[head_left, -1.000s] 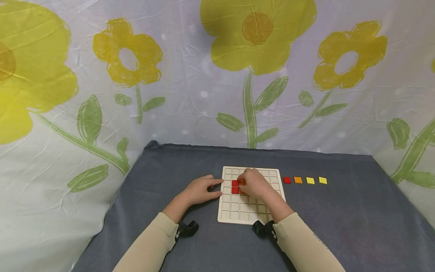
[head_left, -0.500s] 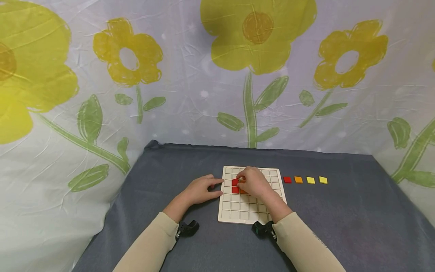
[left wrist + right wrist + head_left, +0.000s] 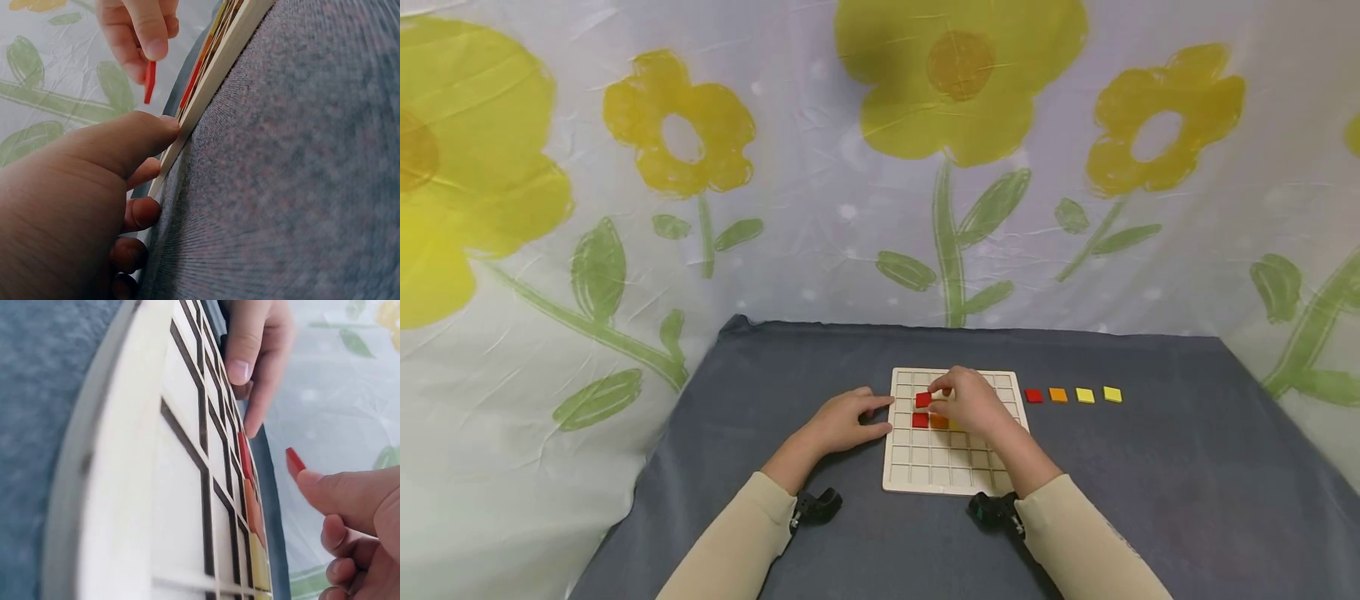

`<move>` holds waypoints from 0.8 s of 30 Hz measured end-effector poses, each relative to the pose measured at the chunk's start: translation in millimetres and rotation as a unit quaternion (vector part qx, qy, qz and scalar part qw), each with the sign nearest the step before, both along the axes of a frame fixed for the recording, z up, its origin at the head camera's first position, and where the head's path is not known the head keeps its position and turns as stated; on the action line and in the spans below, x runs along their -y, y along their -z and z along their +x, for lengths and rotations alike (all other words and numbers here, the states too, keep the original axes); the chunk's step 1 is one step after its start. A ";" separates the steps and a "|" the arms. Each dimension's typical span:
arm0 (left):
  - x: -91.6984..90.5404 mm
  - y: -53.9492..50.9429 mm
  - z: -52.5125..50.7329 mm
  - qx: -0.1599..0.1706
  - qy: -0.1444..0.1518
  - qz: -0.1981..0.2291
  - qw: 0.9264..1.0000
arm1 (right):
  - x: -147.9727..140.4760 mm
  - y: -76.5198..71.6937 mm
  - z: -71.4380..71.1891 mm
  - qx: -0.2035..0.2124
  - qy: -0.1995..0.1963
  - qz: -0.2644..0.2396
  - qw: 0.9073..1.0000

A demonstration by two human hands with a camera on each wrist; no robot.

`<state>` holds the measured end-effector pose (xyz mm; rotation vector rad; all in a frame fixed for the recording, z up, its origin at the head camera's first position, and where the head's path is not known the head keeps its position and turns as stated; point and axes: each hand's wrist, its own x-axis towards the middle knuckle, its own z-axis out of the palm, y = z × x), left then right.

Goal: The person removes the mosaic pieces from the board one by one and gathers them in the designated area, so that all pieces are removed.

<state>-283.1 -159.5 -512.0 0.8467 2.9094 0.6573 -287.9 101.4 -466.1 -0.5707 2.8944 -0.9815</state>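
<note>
A square wooden board (image 3: 912, 475) with a grid of shallow cells lies on the dark cloth. My right hand (image 3: 970, 406) pinches a red tile (image 3: 923, 400) between thumb and fingertips. In the left wrist view this tile (image 3: 150, 82) is apart from the board, tilted on edge. Below it in the head view, a second red tile (image 3: 920, 421) sits in a cell, with an orange tile (image 3: 938, 422) beside it and a yellow tile (image 3: 257, 562) after that. My left hand (image 3: 841, 422) touches the board's left edge with thumb and index finger spread.
Right of the board, a loose row on the cloth holds a red tile (image 3: 1033, 396), an orange tile (image 3: 1057, 395) and two yellow tiles (image 3: 1098, 396). A flower-printed curtain (image 3: 820, 250) rises behind the table's back edge.
The pinched red tile has come up out of its cell. My right hand has shifted slightly right; an orange tile seen at its fingertips is no longer visible. The left hand stays put.
</note>
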 end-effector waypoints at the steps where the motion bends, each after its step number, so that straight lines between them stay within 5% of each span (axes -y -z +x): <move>1: 0.1 -0.3 0.2 0.001 -0.001 0.002 1.000 | -1.4 -1.1 1.4 -0.002 0.001 -0.002 1.000; 11: -0.3 -2.2 3.4 -0.002 -0.001 0.010 1.000 | -27.6 -10.1 17.8 0.017 0.026 -0.058 0.998; 24: 0.9 2.0 0.3 -0.010 -0.006 0.009 1.000 | -75.3 -24.1 15.7 0.006 0.033 -0.101 0.994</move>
